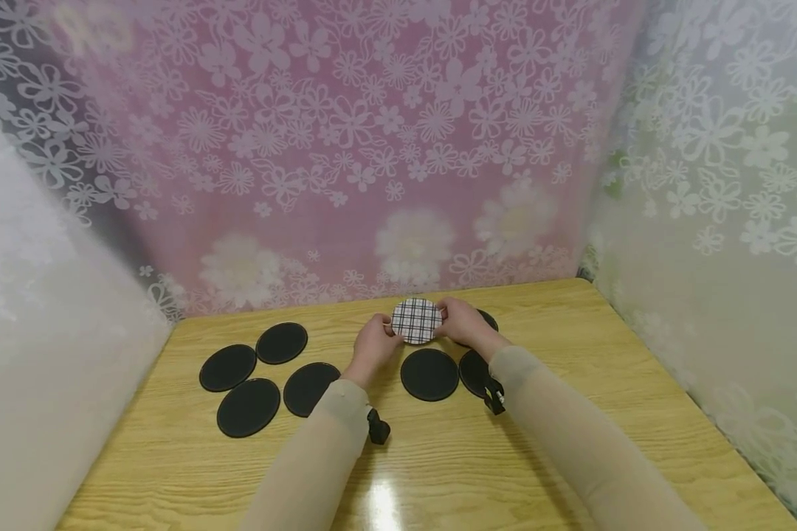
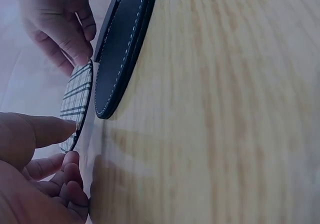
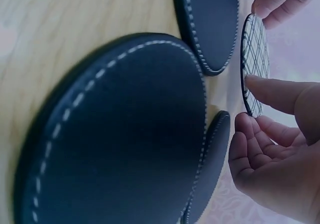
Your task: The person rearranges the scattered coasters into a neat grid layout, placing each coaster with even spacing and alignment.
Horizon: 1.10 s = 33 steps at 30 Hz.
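A round coaster [image 1: 416, 321] with a white and dark plaid face and a thin black edge is held between both hands near the back of the table. My left hand [image 1: 375, 345] pinches its left side, thumb on the plaid face [image 2: 76, 96]. On the opposite side my right hand [image 1: 466, 323] grips the rim between thumb and fingers, as the right wrist view also shows. Just in front lies a black coaster [image 1: 429, 375] with pale edge stitching. Beside it, another black coaster [image 1: 473, 372] is partly hidden by my right forearm. Behind my right hand, a third black coaster [image 1: 488, 320] is mostly covered.
Several black coasters [image 1: 249, 407] lie face up in a cluster at the left of the wooden table [image 1: 438, 472]; my left forearm overlaps one coaster [image 1: 308, 387]. A pink flowered curtain [image 1: 345, 162] hangs behind the table, with pale sheets at both sides.
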Each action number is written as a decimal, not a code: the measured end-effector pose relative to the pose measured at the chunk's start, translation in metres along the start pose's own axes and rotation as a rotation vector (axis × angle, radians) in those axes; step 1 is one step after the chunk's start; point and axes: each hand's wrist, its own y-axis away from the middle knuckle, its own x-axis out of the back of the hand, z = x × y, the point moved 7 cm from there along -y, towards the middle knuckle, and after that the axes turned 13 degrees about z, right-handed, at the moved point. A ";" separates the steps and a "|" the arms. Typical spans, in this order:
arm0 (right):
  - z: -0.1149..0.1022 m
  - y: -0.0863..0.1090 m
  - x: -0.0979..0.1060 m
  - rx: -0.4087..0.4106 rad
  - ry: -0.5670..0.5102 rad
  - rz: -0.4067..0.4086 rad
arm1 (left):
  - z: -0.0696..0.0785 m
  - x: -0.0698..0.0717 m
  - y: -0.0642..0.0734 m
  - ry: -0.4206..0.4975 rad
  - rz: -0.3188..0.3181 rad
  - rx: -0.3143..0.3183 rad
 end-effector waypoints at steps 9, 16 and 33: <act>0.001 -0.005 -0.005 0.042 0.048 -0.003 | 0.005 0.002 0.001 -0.073 0.021 -0.009; 0.009 -0.012 -0.009 0.093 0.016 -0.039 | 0.006 -0.002 -0.001 -0.119 0.002 -0.029; 0.010 -0.007 -0.002 0.102 0.002 -0.057 | 0.004 -0.005 0.000 -0.144 -0.005 -0.090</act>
